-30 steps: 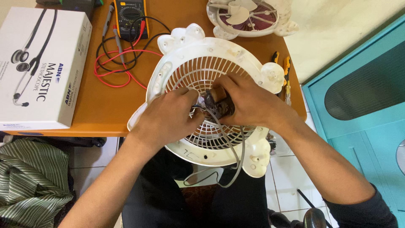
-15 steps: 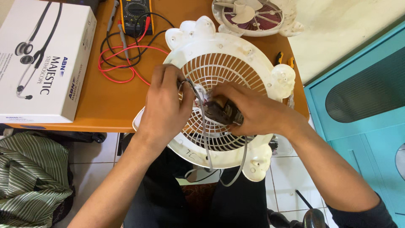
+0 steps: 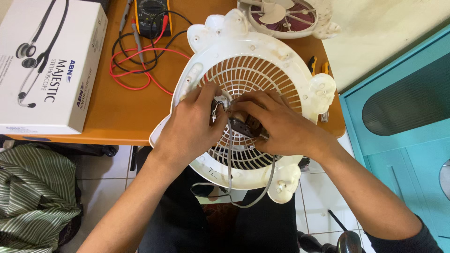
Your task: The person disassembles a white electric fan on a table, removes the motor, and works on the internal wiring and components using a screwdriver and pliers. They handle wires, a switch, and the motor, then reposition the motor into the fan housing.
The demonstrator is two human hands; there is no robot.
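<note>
A white plastic fan housing with a round grille lies half on the orange table, half over my lap. My left hand rests on the grille's left side, its fingertips pinching thin wires at the centre. My right hand grips a small dark motor part against the grille. A grey cable loops down from the centre below the housing.
A white box with a stethoscope picture sits at the table's left. A multimeter with red and black leads lies behind. Another fan part is at the back. Turquoise cabinet on the right; striped cloth lower left.
The view has shifted slightly. My left hand's fingers have moved in to the wires at the grille centre, and my right hand has turned a little on the motor part.
</note>
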